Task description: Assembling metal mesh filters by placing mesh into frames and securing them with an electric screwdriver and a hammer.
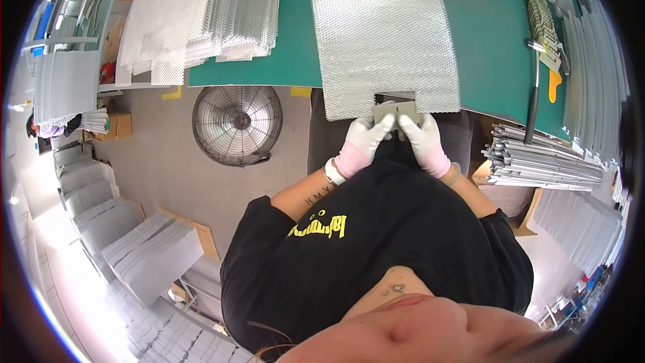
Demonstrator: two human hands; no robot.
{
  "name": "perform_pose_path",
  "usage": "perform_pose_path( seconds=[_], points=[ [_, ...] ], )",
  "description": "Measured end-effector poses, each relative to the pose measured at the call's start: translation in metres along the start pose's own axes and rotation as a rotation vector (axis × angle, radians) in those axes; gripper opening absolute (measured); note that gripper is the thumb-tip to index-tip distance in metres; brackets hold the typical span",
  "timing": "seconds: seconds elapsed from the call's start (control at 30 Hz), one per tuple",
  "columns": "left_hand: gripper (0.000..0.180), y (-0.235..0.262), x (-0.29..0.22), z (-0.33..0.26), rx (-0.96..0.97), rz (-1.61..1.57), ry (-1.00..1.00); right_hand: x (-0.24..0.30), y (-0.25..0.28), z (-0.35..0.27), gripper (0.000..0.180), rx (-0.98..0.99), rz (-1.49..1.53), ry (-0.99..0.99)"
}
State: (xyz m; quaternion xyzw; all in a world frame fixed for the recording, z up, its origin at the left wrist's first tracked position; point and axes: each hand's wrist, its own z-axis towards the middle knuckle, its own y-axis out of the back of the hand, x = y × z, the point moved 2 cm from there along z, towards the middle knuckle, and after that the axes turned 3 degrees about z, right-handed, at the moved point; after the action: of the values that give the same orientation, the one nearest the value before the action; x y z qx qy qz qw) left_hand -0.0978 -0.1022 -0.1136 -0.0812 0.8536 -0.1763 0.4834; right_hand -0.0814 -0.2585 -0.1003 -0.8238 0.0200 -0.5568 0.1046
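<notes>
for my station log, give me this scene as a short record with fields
hands: left hand and right hand, both gloved, holding one small grey plate
plate position: at the notch in the mesh sheet
sheet: on the green table, near end overhanging its edge
table left: stacked mesh sheets
table right: black-handled tool
left of hands: round fan

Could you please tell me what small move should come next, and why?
Perhaps ease the grey plate slightly farther into the notched edge of the mesh sheet: the left hand and right hand both hold it there, and a dark gap shows beyond it.
</notes>
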Motion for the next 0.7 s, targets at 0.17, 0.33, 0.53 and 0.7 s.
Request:
perform_pose_path(
  seconds=[0.17, 0.33, 0.53, 0.7],
  points=[
    [0.036, 0.012, 0.0, 0.003, 0.0, 0.112, 0.091, -0.005, 0.023, -0.002, 0.031, -0.282, 0.2, -0.029],
    [0.034, 0.005, -0.002, 0.0, 0.029, -0.09, 0.051, 0.013, 0.01, -0.005, 0.03, -0.302, 0.129, 0.001],
    [0.037, 0.003, 0.006, 0.001, 0.065, -0.257, 0.066, -0.007, 0.019, -0.004, 0.033, -0.355, 0.042, 0.038],
    [0.055, 0.013, -0.012, -0.026, 0.364, 0.106, 0.314, -0.022, 0.023, -0.006, 0.051, 0.071, 0.116, 0.074]
  ],
)
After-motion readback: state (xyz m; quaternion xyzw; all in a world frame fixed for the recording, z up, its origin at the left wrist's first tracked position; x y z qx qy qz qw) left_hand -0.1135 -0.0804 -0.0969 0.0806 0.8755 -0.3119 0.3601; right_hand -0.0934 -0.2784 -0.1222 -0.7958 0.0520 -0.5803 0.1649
